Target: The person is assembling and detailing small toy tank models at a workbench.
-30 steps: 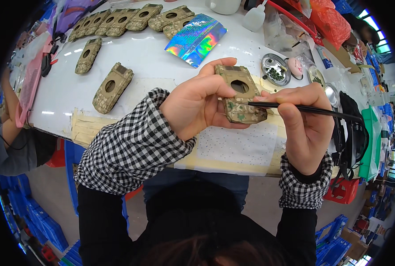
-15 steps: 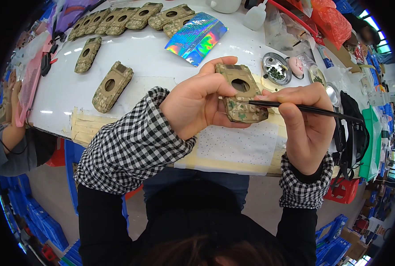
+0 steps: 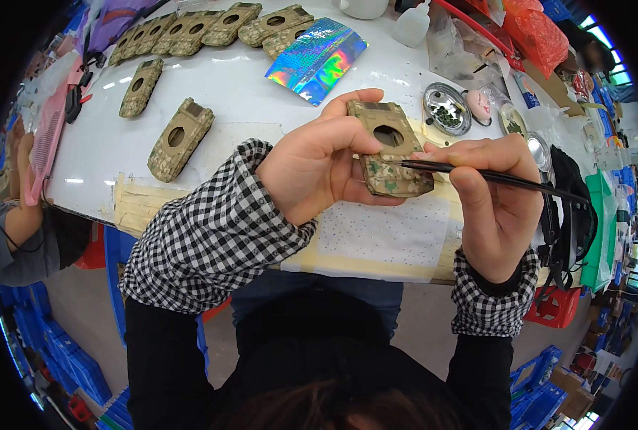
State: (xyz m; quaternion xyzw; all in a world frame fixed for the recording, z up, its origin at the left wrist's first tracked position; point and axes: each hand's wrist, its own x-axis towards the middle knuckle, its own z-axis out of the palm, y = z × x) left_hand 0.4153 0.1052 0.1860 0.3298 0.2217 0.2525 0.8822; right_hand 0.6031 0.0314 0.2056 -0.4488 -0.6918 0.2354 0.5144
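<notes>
My left hand (image 3: 319, 161) is closed around the edges of a camouflage model tank hull (image 3: 398, 177), thumb on its top face beside the round hole. The hull lies tilted, its far end pointing away from me. My right hand (image 3: 497, 193) pinches a slim black pointed tool (image 3: 505, 177) like a pen. Its fine pale tip rests at or just over the hull's near part, by a green pixel patch; whether it is a brush or tweezers I cannot tell. Beneath both hands lies a white sheet (image 3: 383, 240) dotted with small specks.
Two more hulls (image 3: 181, 140) (image 3: 141, 88) lie at the left, with several hulls (image 3: 222, 27) in a row behind. A shiny holographic pouch (image 3: 317, 61) is ahead. To the right stand a metal dish (image 3: 434, 94) with dark green bits, a white squeeze bottle (image 3: 411, 27) and a green tray (image 3: 601, 229).
The tool and my right hand have shifted very slightly, with the tip still near the same spot on the hull. My left hand holds the hull almost unmoved.
</notes>
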